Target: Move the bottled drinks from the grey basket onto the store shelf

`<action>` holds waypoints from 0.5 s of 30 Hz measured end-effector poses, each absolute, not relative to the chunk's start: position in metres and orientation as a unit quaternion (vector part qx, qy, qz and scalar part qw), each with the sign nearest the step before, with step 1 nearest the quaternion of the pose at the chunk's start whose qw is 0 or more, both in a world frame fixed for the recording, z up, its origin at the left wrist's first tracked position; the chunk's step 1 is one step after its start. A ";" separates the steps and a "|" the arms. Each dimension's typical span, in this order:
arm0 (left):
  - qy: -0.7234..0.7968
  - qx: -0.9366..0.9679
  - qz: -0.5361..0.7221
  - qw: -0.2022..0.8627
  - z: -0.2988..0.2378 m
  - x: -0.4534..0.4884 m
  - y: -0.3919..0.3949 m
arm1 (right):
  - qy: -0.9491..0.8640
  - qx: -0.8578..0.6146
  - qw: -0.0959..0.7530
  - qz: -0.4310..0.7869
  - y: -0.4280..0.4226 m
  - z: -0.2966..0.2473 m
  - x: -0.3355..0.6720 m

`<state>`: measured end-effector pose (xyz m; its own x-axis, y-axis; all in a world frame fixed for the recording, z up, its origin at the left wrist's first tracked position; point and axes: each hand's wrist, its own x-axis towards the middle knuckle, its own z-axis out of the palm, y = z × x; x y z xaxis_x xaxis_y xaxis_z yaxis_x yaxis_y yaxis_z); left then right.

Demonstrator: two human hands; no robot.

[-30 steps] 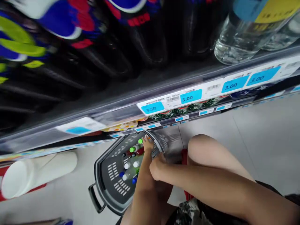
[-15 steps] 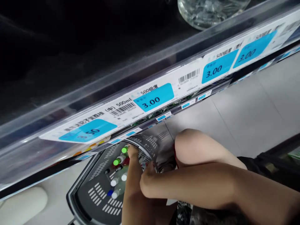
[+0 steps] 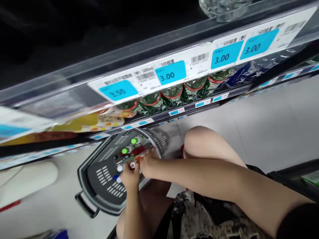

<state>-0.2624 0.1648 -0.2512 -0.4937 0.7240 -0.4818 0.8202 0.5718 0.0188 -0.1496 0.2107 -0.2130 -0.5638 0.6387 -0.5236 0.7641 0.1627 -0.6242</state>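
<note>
In the head view, the person crouched before a store shelf, with a dark grey shopping basket (image 3: 99,172) on the pale tiled floor (image 3: 261,126) just below. Several bottles lay in the basket, showing as caps: two green caps (image 3: 129,146) toward the far side, white caps (image 3: 120,168) and a blue one (image 3: 115,177) nearer.

The left hand (image 3: 130,176) was down inside the basket, its fingers (image 3: 132,166) curled around the neck of a bottle with a white and red cap (image 3: 132,165). The right hand (image 3: 147,163) reached in from the right, just beside the left, with its fingers closed around a dark red bottle (image 3: 138,151) lying across the others; how firmly they gripped I cannot tell, since blur and the wrist hid the fingertips. The two hands were almost touching above the middle of the basket. A bare knee (image 3: 199,141) rose just right of the basket's rim.

Above, a clear shelf rail (image 3: 174,49) carried blue price tags (image 3: 170,72) reading 3.50 and 3.00. On the shelf below it stood a row of green bottles with red bands (image 3: 171,96), and to the left some yellow and orange packs (image 3: 82,121). A white rounded object (image 3: 27,181) lay on the floor at far left.
</note>
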 end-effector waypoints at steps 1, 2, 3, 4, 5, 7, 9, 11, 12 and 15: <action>0.867 0.445 -0.082 0.208 -0.233 -0.266 0.152 | 0.763 0.454 0.097 -0.451 0.212 -0.202 -0.142; 0.874 0.445 -0.044 0.188 -0.214 -0.268 0.138 | 0.768 0.446 0.115 -0.445 0.215 -0.190 -0.134; 0.879 0.449 0.006 0.164 -0.193 -0.267 0.124 | 0.776 0.440 0.119 -0.436 0.217 -0.179 -0.125; 0.878 0.455 0.061 0.136 -0.172 -0.264 0.112 | 0.788 0.434 0.110 -0.423 0.221 -0.168 -0.117; 0.873 0.463 0.116 0.104 -0.151 -0.260 0.102 | 0.800 0.426 0.092 -0.413 0.224 -0.157 -0.110; 0.852 0.482 0.201 0.035 -0.111 -0.246 0.090 | 0.828 0.392 0.027 -0.399 0.230 -0.138 -0.097; 0.813 0.517 0.263 -0.046 -0.076 -0.230 0.086 | 0.862 0.309 -0.063 -0.397 0.231 -0.120 -0.086; 0.758 0.558 0.311 -0.131 -0.048 -0.214 0.087 | 0.880 0.200 -0.143 -0.407 0.225 -0.104 -0.076; 0.730 0.576 0.330 -0.163 -0.037 -0.206 0.089 | 0.879 0.162 -0.166 -0.417 0.220 -0.097 -0.072; 0.686 0.611 0.353 -0.175 -0.013 -0.186 0.091 | 0.856 0.168 -0.186 -0.453 0.196 -0.080 -0.055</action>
<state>-0.1863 0.0909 -0.0132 -0.1911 0.7157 0.6717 0.9628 0.0035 0.2702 -0.0552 0.1958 -0.0799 -0.8747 0.4556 0.1655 0.1194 0.5333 -0.8374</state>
